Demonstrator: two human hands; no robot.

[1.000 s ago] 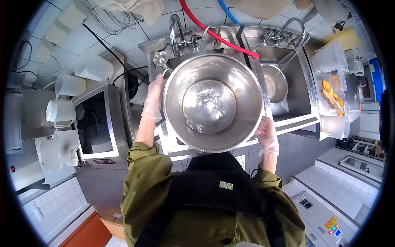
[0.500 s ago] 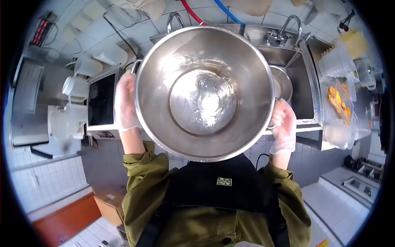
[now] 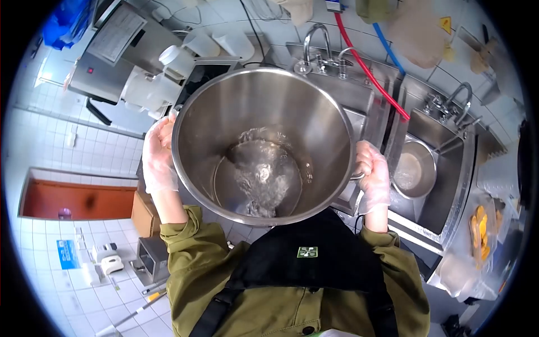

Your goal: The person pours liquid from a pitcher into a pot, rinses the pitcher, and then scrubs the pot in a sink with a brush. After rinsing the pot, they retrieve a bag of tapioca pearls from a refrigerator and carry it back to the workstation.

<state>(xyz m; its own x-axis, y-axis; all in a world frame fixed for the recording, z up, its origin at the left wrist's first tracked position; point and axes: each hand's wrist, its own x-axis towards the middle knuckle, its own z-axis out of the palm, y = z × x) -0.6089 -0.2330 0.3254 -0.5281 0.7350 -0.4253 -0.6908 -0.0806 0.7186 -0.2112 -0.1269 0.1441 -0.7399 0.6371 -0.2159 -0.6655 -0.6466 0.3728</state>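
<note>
A large, deep metal pot (image 3: 219, 106) is held up in front of my body, its open top facing the camera. Clear liquid (image 3: 261, 177) lies at its bottom, rippled and shining. My left hand (image 3: 160, 154), in a clear glove, grips the pot at its left side; the handle there is mostly hidden by the fingers. Closed round the handle on the right side is my right hand (image 3: 373, 174), also in a clear glove.
Behind the pot are a sink with a faucet (image 3: 319, 48) and a red hose (image 3: 359, 62). A metal bowl (image 3: 414, 168) sits in the right sink (image 3: 449, 191). At far right is a container with yellow pieces (image 3: 480, 233). A cardboard box (image 3: 145, 216) stands at left.
The view has turned toward the left, with more of the doorway side showing. The pot is still in both my hands and tilts differently, and the liquid has shifted toward my body.
</note>
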